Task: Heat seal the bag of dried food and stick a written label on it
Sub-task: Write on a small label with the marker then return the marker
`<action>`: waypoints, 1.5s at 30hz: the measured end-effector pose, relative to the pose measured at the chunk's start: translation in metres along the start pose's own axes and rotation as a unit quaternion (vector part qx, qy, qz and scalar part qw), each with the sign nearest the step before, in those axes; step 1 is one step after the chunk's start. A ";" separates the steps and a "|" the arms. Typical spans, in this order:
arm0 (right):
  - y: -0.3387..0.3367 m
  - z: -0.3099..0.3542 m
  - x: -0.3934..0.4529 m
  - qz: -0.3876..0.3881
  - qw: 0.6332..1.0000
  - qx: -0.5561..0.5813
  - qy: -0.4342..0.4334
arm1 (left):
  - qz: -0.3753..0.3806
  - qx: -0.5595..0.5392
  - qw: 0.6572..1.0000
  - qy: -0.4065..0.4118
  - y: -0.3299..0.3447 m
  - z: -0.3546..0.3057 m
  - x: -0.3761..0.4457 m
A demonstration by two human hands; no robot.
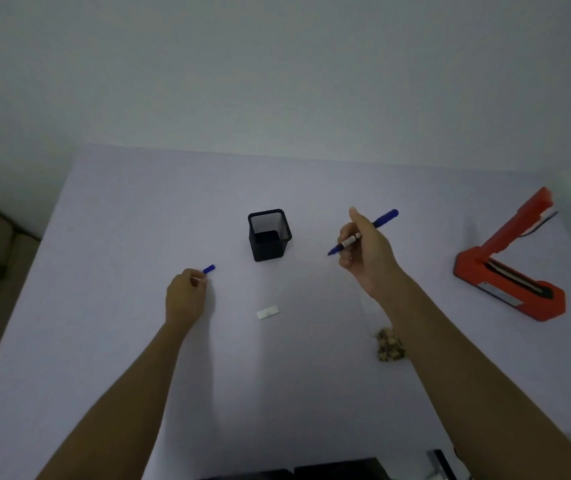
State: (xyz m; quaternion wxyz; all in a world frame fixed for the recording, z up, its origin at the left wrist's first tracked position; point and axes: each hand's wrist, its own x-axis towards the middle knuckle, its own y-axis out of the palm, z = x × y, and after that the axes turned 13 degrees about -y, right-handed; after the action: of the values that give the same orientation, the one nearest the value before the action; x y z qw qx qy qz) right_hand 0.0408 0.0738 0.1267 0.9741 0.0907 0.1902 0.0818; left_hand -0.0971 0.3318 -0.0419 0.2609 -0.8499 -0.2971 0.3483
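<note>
My right hand [363, 254] holds a blue marker [386, 216] above the table, its uncapped tip pointing left toward the pen holder. My left hand [185, 296] grips the marker's blue cap [209, 269], which sticks out past my fingers. A small white label [267, 312] lies flat on the table between my arms. The clear bag of brown dried food [388, 348] rests under my right forearm, partly hidden by it. The red heat sealer [509, 268] stands at the right with its arm raised open.
A black mesh pen holder [269, 235] stands in the middle of the white table [104, 237], between my hands. A wall rises behind the table. A dark object [294, 474] sits at the near edge.
</note>
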 end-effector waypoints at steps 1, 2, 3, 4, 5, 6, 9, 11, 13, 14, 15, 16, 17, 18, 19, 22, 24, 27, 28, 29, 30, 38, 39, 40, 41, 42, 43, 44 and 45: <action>-0.003 -0.007 -0.001 0.004 0.998 -0.063 -0.001 | 0.007 -0.002 1.000 -0.003 0.001 0.002 -0.006; -0.005 -0.017 -0.002 0.019 0.990 -0.140 0.001 | 0.016 -0.003 1.000 -0.004 0.003 0.003 -0.011; -0.008 -0.029 -0.003 0.044 0.974 -0.220 0.009 | 0.027 0.000 1.000 -0.006 0.005 0.004 -0.017; -0.010 -0.041 -0.005 0.077 0.952 -0.296 0.023 | 0.038 0.005 0.999 -0.008 0.008 0.005 -0.023; -0.011 -0.054 -0.008 0.115 0.925 -0.360 0.043 | 0.049 0.011 0.999 -0.010 0.011 0.005 -0.028; -0.013 -0.067 -0.013 0.160 0.893 -0.416 0.062 | 0.058 0.015 0.998 -0.011 0.015 0.006 -0.034; -0.011 -0.102 -0.025 0.292 0.792 -0.533 0.056 | 0.075 0.020 0.997 -0.021 0.026 0.006 -0.047; -0.006 -0.120 -0.031 0.324 0.760 -0.563 0.032 | 0.082 0.017 0.996 -0.032 0.035 0.005 -0.054; -0.003 -0.133 -0.033 0.332 0.747 -0.576 0.023 | 0.087 0.009 0.995 -0.042 0.043 0.002 -0.061; -0.002 -0.137 -0.032 0.331 0.746 -0.577 0.022 | 0.089 0.004 0.995 -0.045 0.047 0.001 -0.063; -0.001 -0.140 -0.031 0.330 0.748 -0.575 0.023 | 0.090 0.000 0.995 -0.048 0.051 0.000 -0.065; -0.001 -0.143 -0.031 0.329 0.750 -0.573 0.024 | 0.090 -0.001 0.995 -0.051 0.054 -0.001 -0.068; -0.001 -0.145 -0.030 0.329 0.752 -0.571 0.026 | 0.090 -0.001 0.994 -0.054 0.056 -0.002 -0.070; -0.001 -0.146 -0.029 0.330 0.753 -0.569 0.028 | 0.090 -0.002 0.994 -0.059 0.059 -0.003 -0.072; -0.002 -0.148 -0.028 0.332 0.753 -0.568 0.031 | 0.090 -0.005 0.994 -0.062 0.060 -0.004 -0.073; -0.004 -0.153 -0.026 0.342 0.750 -0.565 0.046 | 0.093 -0.005 0.993 -0.068 0.063 -0.006 -0.076; -0.005 -0.155 -0.025 0.348 0.752 -0.557 0.056 | 0.096 -0.003 0.993 -0.071 0.065 -0.007 -0.075; -0.004 -0.154 -0.024 0.353 0.755 -0.550 0.059 | 0.100 0.007 0.993 -0.067 0.068 -0.011 -0.075; -0.003 -0.153 -0.023 0.356 0.754 -0.548 0.062 | 0.098 0.013 0.993 -0.059 0.069 -0.012 -0.076; -0.002 -0.152 -0.023 0.360 0.753 -0.548 0.067 | 0.094 0.023 0.994 -0.046 0.070 -0.014 -0.077; -0.002 -0.151 -0.022 0.362 0.751 -0.547 0.071 | 0.091 0.037 0.995 -0.030 0.072 -0.016 -0.077; 0.000 -0.146 -0.017 0.353 0.767 -0.531 0.072 | 0.096 0.178 0.978 0.049 0.085 -0.028 -0.075; 0.000 -0.147 -0.018 0.352 0.768 -0.531 0.070 | 0.090 0.189 0.976 0.056 0.086 -0.029 -0.074; -0.001 -0.148 -0.019 0.353 0.767 -0.531 0.067 | 0.084 0.196 0.975 0.060 0.087 -0.030 -0.074; -0.001 -0.149 -0.020 0.353 0.767 -0.532 0.065 | 0.079 0.202 0.974 0.062 0.088 -0.030 -0.073; -0.001 -0.151 -0.020 0.353 0.767 -0.533 0.063 | 0.074 0.206 0.974 0.063 0.088 -0.031 -0.073; -0.001 -0.151 -0.021 0.353 0.766 -0.533 0.061 | 0.071 0.209 0.973 0.063 0.089 -0.031 -0.073; 0.000 -0.151 -0.022 0.354 0.766 -0.533 0.060 | 0.068 0.209 0.973 0.065 0.089 -0.031 -0.073; 0.000 -0.151 -0.022 0.356 0.765 -0.533 0.059 | 0.066 0.208 0.973 0.069 0.090 -0.031 -0.073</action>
State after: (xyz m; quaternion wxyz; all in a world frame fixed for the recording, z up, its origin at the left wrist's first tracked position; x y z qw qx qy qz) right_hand -0.0378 0.0918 -0.0027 0.7533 -0.3868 0.1274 0.5163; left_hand -0.0875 0.2123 -0.0488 0.4284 -0.8167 -0.1423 0.3596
